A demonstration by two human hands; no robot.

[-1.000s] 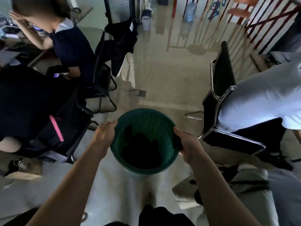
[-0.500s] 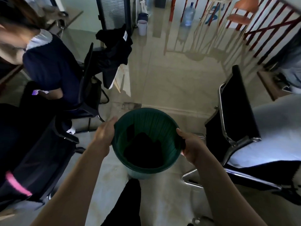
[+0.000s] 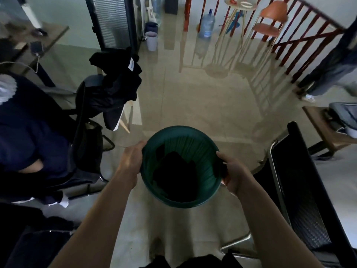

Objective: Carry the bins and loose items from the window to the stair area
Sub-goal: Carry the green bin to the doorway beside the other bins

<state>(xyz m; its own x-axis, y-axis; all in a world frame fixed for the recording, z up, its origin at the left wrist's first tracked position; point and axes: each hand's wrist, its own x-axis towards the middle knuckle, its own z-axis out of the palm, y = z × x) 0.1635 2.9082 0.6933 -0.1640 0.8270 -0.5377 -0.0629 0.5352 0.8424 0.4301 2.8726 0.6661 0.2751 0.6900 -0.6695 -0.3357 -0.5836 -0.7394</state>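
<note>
Green bin: a round green bin (image 3: 193, 145) with ribbed walls, held up off the floor in front of the person, mouth facing the camera.
Bin contents: something dark (image 3: 175, 176) fills the bottom; what it is cannot be told.
Left hand: the left hand (image 3: 132, 158) grips the bin's left rim, with its fingers wrapped against the outer wall.
Right hand: the right hand (image 3: 234, 176) grips the bin's right rim, with the thumb hooked over the edge.
Floor: glossy beige floor (image 3: 202, 105) lies beneath and beyond the bin.
Left of the bin: a black office chair (image 3: 87, 132) with a black garment (image 3: 116, 88) draped over its back; a seated person in dark blue (image 3: 29, 136) lies further left.
Right of the bin: a second black chair (image 3: 297, 180) with a chrome frame stands near the right hand.
Beyond the bin: a red stair railing (image 3: 301, 53) runs across the far side, well apart from the bin.
By the railing: a water bottle (image 3: 206, 26) and an orange chair (image 3: 270, 18).
Far left of the railing: a white bucket (image 3: 151, 40) stands on the floor.
Far right of the bin: another person's legs (image 3: 332, 72) stand by the railing.
</note>
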